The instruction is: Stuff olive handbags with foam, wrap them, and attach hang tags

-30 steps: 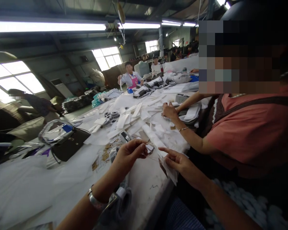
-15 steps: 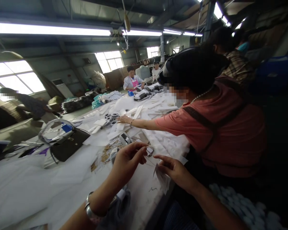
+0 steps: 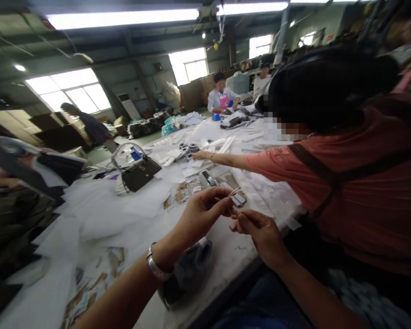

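My left hand is raised over the table edge, fingers pinched on a small thin pale strip at its fingertips. My right hand sits right beside it, fingers curled and pinched together, touching the left fingertips; what it holds is too small to make out. A metal bracelet circles my left wrist. Below the hands lies a grey shoe part on the white table.
A person in a red top leans in from the right, an arm stretched over white paper pieces and tape rolls. A dark handbag stands left of centre. More workers sit at the far end.
My hands have come together and now touch at the fingertips. The white piece my right hand held is gone from it. The view swung right and down; the neighbour stays leaning across the table.
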`<action>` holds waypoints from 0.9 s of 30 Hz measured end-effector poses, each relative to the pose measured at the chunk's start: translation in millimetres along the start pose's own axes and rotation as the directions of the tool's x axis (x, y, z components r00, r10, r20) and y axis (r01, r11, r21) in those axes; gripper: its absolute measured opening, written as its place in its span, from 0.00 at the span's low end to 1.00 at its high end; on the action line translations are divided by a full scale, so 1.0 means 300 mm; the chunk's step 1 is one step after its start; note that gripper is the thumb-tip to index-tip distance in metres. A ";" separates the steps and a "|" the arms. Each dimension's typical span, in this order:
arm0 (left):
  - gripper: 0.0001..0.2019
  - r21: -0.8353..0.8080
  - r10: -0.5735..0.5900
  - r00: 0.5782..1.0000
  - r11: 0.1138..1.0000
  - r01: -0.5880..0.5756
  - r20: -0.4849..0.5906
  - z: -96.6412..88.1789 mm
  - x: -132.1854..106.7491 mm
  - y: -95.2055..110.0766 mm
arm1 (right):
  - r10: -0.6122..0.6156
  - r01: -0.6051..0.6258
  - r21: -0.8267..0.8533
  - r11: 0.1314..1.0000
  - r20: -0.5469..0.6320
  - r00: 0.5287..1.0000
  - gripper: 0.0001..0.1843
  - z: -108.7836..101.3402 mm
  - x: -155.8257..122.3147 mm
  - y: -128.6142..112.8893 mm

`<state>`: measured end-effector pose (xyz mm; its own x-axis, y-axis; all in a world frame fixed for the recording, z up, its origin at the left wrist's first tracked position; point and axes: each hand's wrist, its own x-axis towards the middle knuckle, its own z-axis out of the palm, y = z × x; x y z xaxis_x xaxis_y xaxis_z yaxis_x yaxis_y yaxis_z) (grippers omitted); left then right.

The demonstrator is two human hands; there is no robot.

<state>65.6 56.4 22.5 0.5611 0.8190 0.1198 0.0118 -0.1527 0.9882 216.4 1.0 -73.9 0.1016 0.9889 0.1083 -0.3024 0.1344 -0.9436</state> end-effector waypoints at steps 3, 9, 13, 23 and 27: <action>0.15 0.082 -0.016 0.999 0.996 0.020 -0.046 -0.094 -0.083 0.006 | 0.132 -0.134 0.042 0.990 0.053 0.990 0.19 0.028 -0.042 0.028; 0.15 0.328 -0.133 0.940 0.914 0.239 -0.313 -0.355 -0.315 -0.090 | 0.440 -0.291 -0.392 0.873 0.375 0.816 0.22 0.134 -0.117 0.123; 0.13 0.369 -0.315 0.935 0.860 0.353 -0.160 -0.436 -0.403 -0.196 | 0.410 -0.250 -0.415 0.875 0.358 0.839 0.26 0.252 -0.121 0.212; 0.19 0.346 -0.404 0.902 0.877 0.334 0.154 -0.439 -0.357 -0.242 | 0.328 -0.260 -0.256 0.931 0.276 0.903 0.26 0.373 -0.115 0.279; 0.13 0.296 -0.434 0.887 0.878 0.376 0.161 -0.432 -0.353 -0.267 | 0.327 -0.257 -0.258 0.931 0.277 0.904 0.27 0.367 -0.115 0.277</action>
<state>-101.9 53.6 -56.9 0.6256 0.7033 -0.3376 0.4659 0.0103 0.8848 83.3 -14.9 -121.6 -0.2697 0.9550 -0.1235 -0.0630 -0.1455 -0.9873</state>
